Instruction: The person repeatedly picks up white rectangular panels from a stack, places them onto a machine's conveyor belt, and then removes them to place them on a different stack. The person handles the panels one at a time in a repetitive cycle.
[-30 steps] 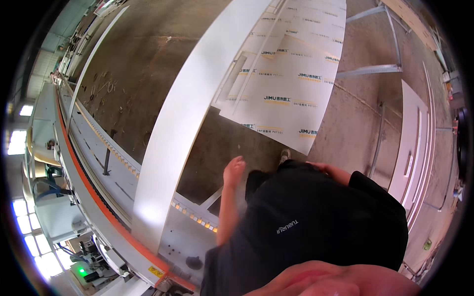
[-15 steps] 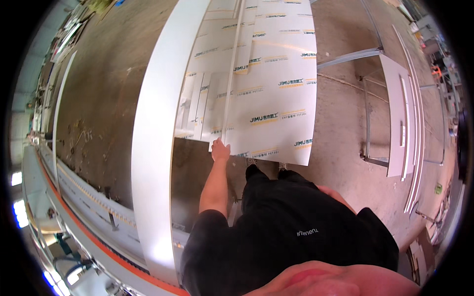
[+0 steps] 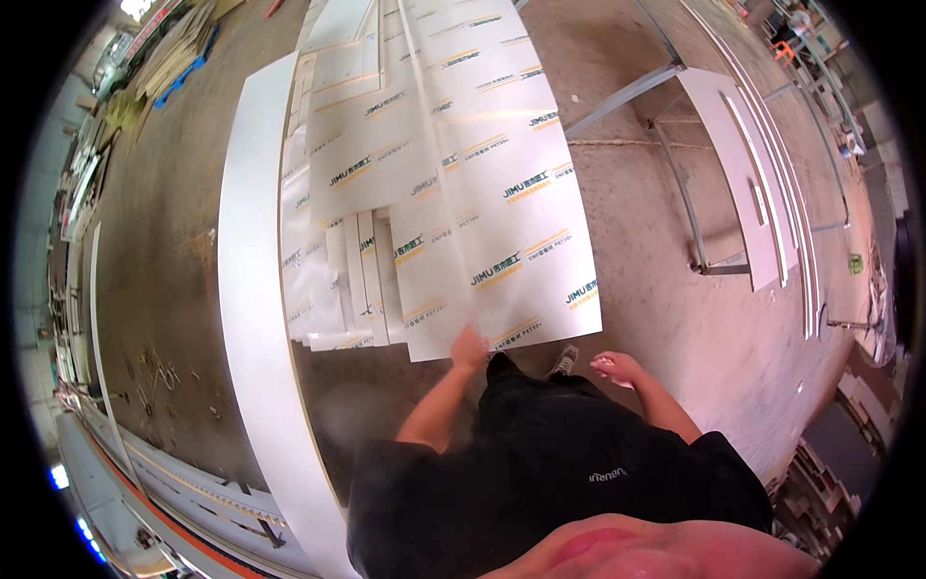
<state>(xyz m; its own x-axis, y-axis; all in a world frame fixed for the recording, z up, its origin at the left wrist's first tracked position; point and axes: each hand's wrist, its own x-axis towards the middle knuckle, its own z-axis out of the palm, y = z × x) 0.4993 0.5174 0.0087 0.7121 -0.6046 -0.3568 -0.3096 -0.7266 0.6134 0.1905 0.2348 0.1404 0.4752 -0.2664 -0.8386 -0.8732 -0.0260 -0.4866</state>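
A wide board (image 3: 516, 222) with white printed film lies below me. Along it runs a long narrow pale strip (image 3: 431, 135), its near end blurred. My left hand (image 3: 470, 347), smeared by motion, is closed at that end by the board's near edge. To the right, my right hand (image 3: 619, 369) hangs beside my body, away from the board. Its fingers are curled in and nothing shows in them. Left of the wide board lie several smaller pieces (image 3: 357, 261) with the same film, partly overlapping.
A long white panel (image 3: 253, 261) stretches along the left side of the boards. Farther left is a machine with an orange-red edge (image 3: 164, 516). At right, a metal frame (image 3: 685, 193) stands near a pale panel (image 3: 723, 164) and long white strips (image 3: 786, 212). Stacked offcuts (image 3: 820, 482) sit lower right.
My view has shifted, with the boards now farther left. My left hand has moved right and nearer to my body. My right hand has come into sight beside me.
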